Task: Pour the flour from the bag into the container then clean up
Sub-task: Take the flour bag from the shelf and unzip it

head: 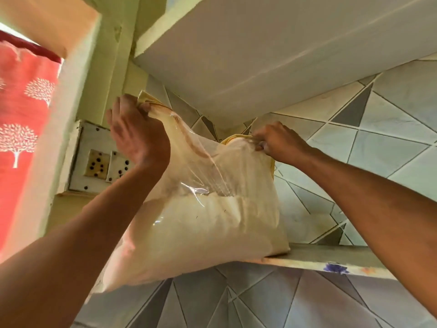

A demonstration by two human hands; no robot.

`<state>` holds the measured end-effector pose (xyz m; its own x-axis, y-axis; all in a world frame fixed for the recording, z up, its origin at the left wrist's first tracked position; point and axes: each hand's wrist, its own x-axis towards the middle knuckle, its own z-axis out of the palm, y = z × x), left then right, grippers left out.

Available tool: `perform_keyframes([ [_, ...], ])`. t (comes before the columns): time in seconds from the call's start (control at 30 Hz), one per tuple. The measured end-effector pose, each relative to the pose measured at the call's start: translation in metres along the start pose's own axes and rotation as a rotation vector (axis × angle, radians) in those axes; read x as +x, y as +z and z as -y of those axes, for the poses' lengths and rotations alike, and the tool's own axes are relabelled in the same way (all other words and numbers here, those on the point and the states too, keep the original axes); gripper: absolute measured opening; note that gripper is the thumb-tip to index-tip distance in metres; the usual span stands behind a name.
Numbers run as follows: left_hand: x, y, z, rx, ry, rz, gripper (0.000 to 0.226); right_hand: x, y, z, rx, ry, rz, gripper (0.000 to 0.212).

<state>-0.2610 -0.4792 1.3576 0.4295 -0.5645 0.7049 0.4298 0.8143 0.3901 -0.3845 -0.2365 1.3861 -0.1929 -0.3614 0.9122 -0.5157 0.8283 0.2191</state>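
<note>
Our left hand (139, 136) pinches the flour bag's (201, 223) top left corner, our right hand (279, 143) grips its top right, bag half resting on the shelf (331, 256), container not in view, so pouring and cleanup look undone.

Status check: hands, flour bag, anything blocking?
Left hand and right hand grip flour bag top corners. Bag half on shelf. Upper shelf close overhead.

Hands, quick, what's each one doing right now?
Left hand: gripping the top corner of the flour bag.
Right hand: gripping the bag's other top corner.
</note>
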Motion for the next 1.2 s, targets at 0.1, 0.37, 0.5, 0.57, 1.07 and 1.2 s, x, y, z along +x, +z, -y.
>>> perform_keyframes([
  [0.1, 0.018, -0.028, -0.004, 0.019, -0.054, 0.004, 0.021, 0.001, -0.027, 0.019, 0.055, -0.062, -0.017, 0.034],
  [0.37, 0.045, -0.1, 0.015, 0.065, 0.007, -0.016, 0.021, -0.027, -0.067, 0.07, 0.242, -0.201, -0.006, 0.013],
  [0.5, 0.042, -0.131, 0.034, 0.088, 0.016, 0.006, 0.02, -0.067, -0.061, 0.095, 0.365, -0.236, 0.063, 0.014],
  [0.57, 0.03, -0.148, 0.042, 0.119, 0.033, 0.039, 0.02, -0.094, -0.048, 0.103, 0.416, -0.213, 0.074, 0.014],
  [1.07, -0.166, -0.268, 0.109, 0.312, -0.212, 0.456, 0.018, -0.306, 0.017, 0.096, 0.417, -0.069, 0.385, 0.017],
  [1.2, -0.229, -0.267, 0.119, 0.394, -0.398, 0.564, 0.027, -0.368, 0.018, 0.076, 0.321, 0.049, 0.543, 0.014],
])
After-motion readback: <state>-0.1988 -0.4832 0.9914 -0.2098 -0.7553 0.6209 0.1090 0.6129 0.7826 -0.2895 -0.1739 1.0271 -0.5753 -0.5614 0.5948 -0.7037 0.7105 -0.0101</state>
